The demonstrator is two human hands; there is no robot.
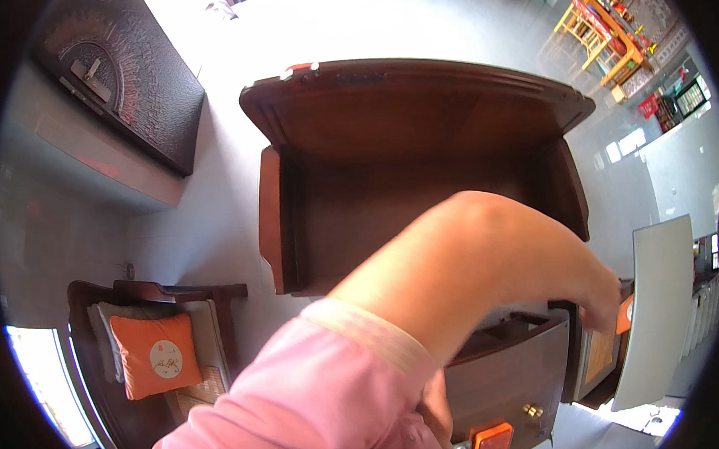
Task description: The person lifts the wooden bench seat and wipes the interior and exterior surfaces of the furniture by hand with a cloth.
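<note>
My left arm in a pink sleeve reaches across the view to the right, its elbow over the bare seat of a dark wooden bench (412, 130) with a high back. My left hand (603, 304) is at the right, over a wooden seat with a woven mat (601, 355). Beside its fingers is an orange cushion (625, 314) with a white round, partly hidden by a pale grey panel (656, 310). Whether the hand grips the cushion, I cannot tell. Only a strip of my right arm shows under the sleeve; my right hand is out of view.
A dark side table (497, 387) carries a brass-coloured knob (532, 410) and an orange box (493, 446). At lower left, a wooden armchair (228, 327) holds an orange cushion (155, 355). A textured dark tea table (144, 52) stands upper left. Yellow wooden tables (602, 42) are upper right.
</note>
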